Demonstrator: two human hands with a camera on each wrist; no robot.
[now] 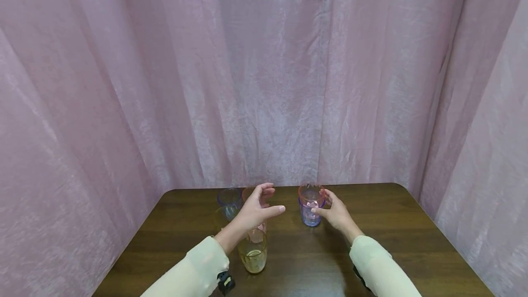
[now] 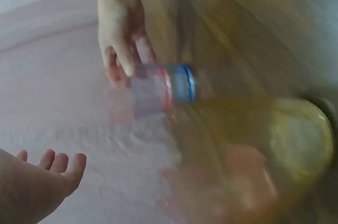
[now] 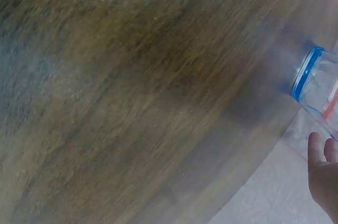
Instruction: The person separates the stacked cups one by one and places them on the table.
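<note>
My right hand (image 1: 336,214) holds a nested pair of clear tumblers at the back of the table, thumb in front and fingers behind. The pink tumbler (image 1: 311,191) sits inside the blue-purple tumbler (image 1: 310,218), its rim standing higher. Over the group at the left, my left hand (image 1: 253,210) hovers with fingers spread and nothing in its grasp. Beneath its wrist stands a yellow tumbler (image 1: 253,258). Behind that forearm are a blue-rimmed tumbler (image 1: 229,197), another yellowish one and a pink tumbler (image 1: 247,192), partly hidden.
The brown wooden table (image 1: 392,233) has rounded back corners. Pink velvety curtains (image 1: 268,81) hang behind it and at both sides. In the left wrist view, the yellow tumbler (image 2: 301,139) is close to the camera and blurred.
</note>
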